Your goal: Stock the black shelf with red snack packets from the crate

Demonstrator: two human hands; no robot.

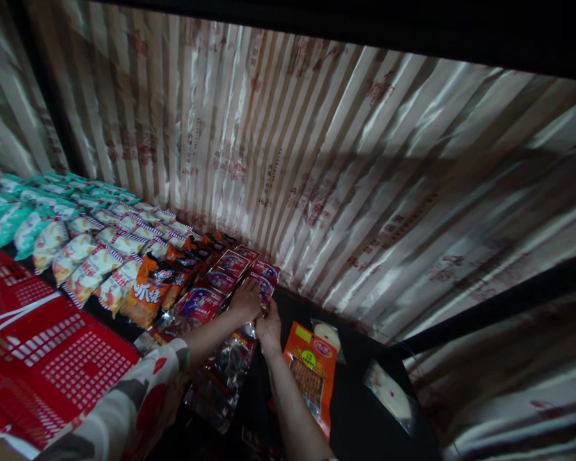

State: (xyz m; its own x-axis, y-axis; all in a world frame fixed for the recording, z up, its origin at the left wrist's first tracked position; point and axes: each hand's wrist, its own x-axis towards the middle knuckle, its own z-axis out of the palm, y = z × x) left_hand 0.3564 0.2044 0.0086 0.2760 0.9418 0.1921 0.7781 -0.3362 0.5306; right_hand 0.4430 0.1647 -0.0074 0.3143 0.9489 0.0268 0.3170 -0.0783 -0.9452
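Two rows of shiny dark-red snack packets (206, 306) lie overlapping on the black shelf. My left hand (246, 302) reaches over them from the left, its fingers closed on the near edge of a dark-red snack packet (267, 271) in the right row. Close beside it, my right hand (269, 324) grips the same packet from the right side, fingers bent. Both hands partly cover this packet, and the fingertips are dim. More dark-red packets, some showing clear or silvery film, lie below my wrists. An orange snack bag (312, 371) lies flat to the right of my right forearm.
Orange-and-black bags (148, 289), white bags with striped edges (93, 272) and teal bags (31, 227) stand in rows leftward. A red plastic basket (81, 365) sits in front. Two round pale items in clear wrap (391, 394) lie right. Pleated printed sheeting (317, 160) hangs behind.
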